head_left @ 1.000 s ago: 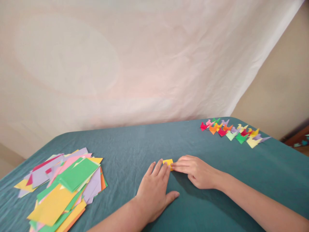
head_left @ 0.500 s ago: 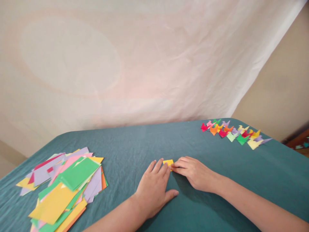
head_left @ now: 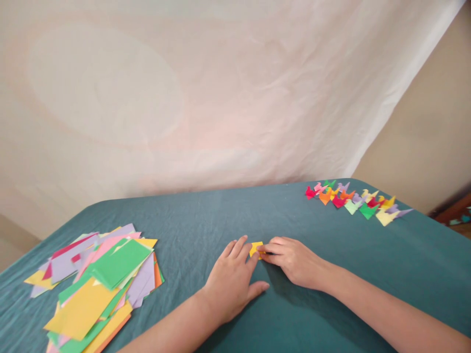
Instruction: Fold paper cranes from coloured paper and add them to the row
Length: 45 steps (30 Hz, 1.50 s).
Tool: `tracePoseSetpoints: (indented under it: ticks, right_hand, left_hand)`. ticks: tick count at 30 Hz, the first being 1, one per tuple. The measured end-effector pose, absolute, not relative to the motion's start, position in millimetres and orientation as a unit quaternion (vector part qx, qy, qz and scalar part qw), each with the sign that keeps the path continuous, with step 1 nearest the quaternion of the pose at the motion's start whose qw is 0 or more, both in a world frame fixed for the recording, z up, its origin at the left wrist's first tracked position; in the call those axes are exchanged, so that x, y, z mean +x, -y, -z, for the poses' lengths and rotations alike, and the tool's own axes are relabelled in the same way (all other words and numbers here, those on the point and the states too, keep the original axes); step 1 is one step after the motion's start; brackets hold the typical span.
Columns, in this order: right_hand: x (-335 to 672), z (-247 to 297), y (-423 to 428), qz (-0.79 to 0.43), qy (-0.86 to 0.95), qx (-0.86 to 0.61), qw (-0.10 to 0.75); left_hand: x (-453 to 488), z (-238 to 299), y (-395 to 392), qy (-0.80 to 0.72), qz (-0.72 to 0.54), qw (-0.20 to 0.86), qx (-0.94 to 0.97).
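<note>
A small folded piece of yellow paper [head_left: 255, 248] lies on the cloth between my hands. My left hand [head_left: 232, 277] rests palm down with its fingers stretched out and the thumb apart, fingertips at the paper's left and near edge. From the right, my right hand [head_left: 296, 262] has its fingertips drawn together on the paper's right side, with thumb and forefinger at its edge. Part of the paper is hidden beneath the fingers, so its exact folds cannot be made out.
A loose heap of coloured paper sheets [head_left: 121, 262] lies at the left. Several folded paper cranes [head_left: 353, 206] stand in rows at the far right. A green-blue cloth [head_left: 206, 215] covers the table, and a pale sheet [head_left: 221, 98] hangs behind it.
My left hand has shifted slightly to the left and up. The right fingertips have moved a little left, further over the yellow paper. The heap and the cranes stay put.
</note>
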State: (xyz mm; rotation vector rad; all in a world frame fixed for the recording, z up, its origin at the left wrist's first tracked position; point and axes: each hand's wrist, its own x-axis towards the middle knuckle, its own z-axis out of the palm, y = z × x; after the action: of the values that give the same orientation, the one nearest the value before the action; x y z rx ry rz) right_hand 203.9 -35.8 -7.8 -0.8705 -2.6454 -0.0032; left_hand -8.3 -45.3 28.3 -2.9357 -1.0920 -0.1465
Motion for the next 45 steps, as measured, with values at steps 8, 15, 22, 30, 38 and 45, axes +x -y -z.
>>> tracePoseSetpoints:
  ticks: [8,15,22,30,38,45]
  right_hand:
    - [204,10,35,0.000,0.933,-0.311,0.179]
    - [204,11,35,-0.002,0.930,-0.319,0.180]
    - [202,9,36,-0.001,0.930,-0.320,0.179]
    - [204,12,35,0.001,0.931,-0.318,0.177]
    - [202,11,36,-0.003,0.928,-0.330,0.174]
    - [201,9,37,-0.005,0.927,-0.333,0.175]
  left_hand:
    - [-10,-30,46,0.360,0.051,-0.001,-0.932]
    - [-13,-26,45,0.367,0.053,0.012,-0.929]
    - [-12,-30,46,0.393,0.032,0.029,-0.919]
    - [-17,-32,41,0.380,0.044,-0.004,-0.924]
    - [-24,-16,5,0.418,0.186,-0.178,-0.871]
    - [-15,-6,4,0.482,0.206,-0.197,-0.829]
